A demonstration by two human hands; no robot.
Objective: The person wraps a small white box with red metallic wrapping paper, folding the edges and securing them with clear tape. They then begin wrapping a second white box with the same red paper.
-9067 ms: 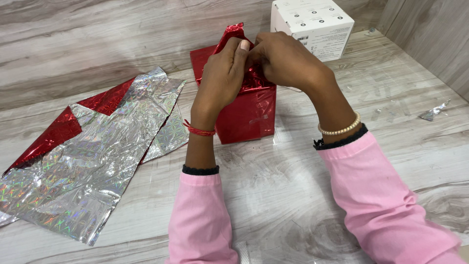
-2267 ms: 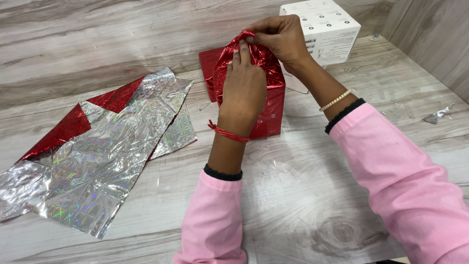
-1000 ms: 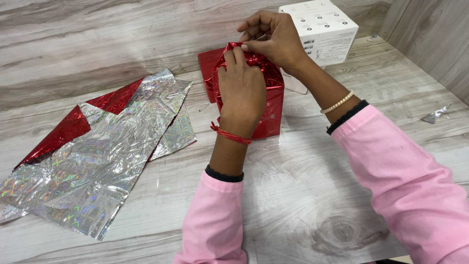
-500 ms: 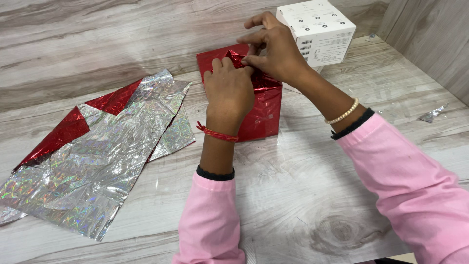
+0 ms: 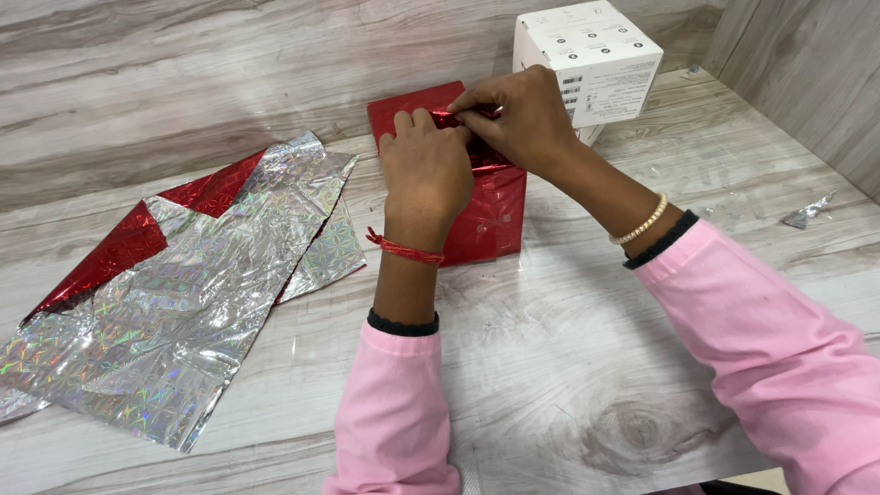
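A box wrapped in shiny red foil [image 5: 490,215] stands on the wooden table [image 5: 587,367] in front of me. My left hand [image 5: 423,170] rests on top of it with its fingers curled over the foil near the far edge. My right hand [image 5: 518,119] comes in from the right and pinches a folded flap of the red foil flat against the top. The top face of the box is mostly hidden under both hands. A bare strip of red foil [image 5: 408,99] shows behind my fingers.
A crumpled sheet of silver holographic foil with a red back [image 5: 174,293] lies to the left. A white cardboard box [image 5: 587,55] stands behind the red one at the right. A small silver foil scrap [image 5: 808,213] lies at the far right, near the wall.
The raised peak of red foil has been folded down and now lies flat on the box. Both hands have dropped lower onto the top.
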